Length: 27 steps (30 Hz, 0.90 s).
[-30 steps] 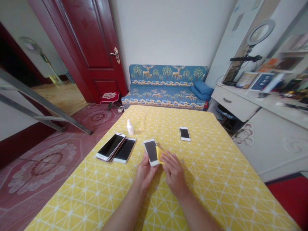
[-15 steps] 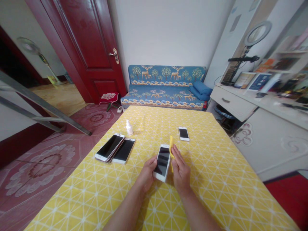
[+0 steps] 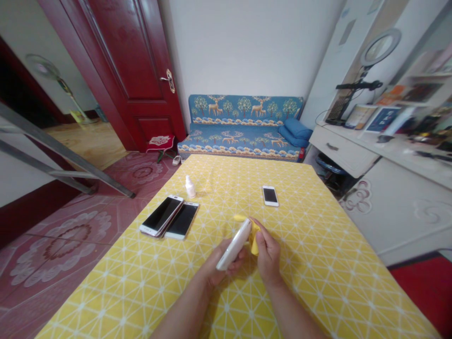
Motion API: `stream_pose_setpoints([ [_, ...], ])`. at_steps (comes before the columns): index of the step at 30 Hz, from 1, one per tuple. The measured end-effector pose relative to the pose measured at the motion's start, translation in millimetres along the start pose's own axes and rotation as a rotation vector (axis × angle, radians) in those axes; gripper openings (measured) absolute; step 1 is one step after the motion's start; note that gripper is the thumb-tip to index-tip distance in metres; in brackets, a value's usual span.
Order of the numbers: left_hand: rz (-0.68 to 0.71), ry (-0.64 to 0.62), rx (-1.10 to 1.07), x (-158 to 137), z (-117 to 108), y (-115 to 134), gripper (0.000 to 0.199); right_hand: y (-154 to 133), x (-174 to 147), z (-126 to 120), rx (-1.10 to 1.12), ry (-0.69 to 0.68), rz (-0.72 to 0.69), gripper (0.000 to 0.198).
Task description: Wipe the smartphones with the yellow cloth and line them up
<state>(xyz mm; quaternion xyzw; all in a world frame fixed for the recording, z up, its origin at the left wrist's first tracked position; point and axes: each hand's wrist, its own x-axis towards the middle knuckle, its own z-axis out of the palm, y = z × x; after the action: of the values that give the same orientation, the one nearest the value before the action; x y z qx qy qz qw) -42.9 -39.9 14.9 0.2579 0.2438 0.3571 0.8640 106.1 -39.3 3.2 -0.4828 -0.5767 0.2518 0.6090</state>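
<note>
The person's left hand [image 3: 221,263] is closed around the lower end of a white smartphone [image 3: 235,244], holding it above the table and tilted up on edge, so that mostly its pale side and back show and the screen cannot be seen. The right hand [image 3: 267,252] is pinched shut on a small yellow cloth [image 3: 251,230], which is pressed against the upper end of the phone; part of the cloth curls over the phone's top edge, and its fold there is hard to make out. Both hands hover over the middle of a table covered by a yellow tablecloth [image 3: 318,263] with a white triangle pattern. Further away, to the right of the hands, a smaller white phone [image 3: 270,195] lies flat with its dark screen up. To the left, two larger phones [image 3: 169,220] lie side by side and touching, screens up, and just beyond them a small white spray bottle [image 3: 190,187] stands upright near the table's far left edge. Past the table, a blue sofa [image 3: 243,127] with a deer print stands against the wall, beside a dark red door [image 3: 137,75].
</note>
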Motion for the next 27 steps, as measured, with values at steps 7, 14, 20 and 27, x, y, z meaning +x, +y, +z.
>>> stream_pose_setpoints([
  [7,0.003,-0.178,-0.247,-5,-1,2,0.055,0,-2,6,-0.048,-0.091,0.05,0.041],
  [14,0.064,-0.111,-0.418,-2,3,2,0.043,5,1,5,-0.022,-0.165,0.017,0.039],
  [20,0.127,-0.07,-0.556,0,-1,3,0.041,2,4,3,-0.115,-0.282,-0.186,0.037],
  [27,0.278,0.008,-0.511,2,-12,16,0.053,-10,-7,8,-0.096,-0.427,-0.337,0.042],
])
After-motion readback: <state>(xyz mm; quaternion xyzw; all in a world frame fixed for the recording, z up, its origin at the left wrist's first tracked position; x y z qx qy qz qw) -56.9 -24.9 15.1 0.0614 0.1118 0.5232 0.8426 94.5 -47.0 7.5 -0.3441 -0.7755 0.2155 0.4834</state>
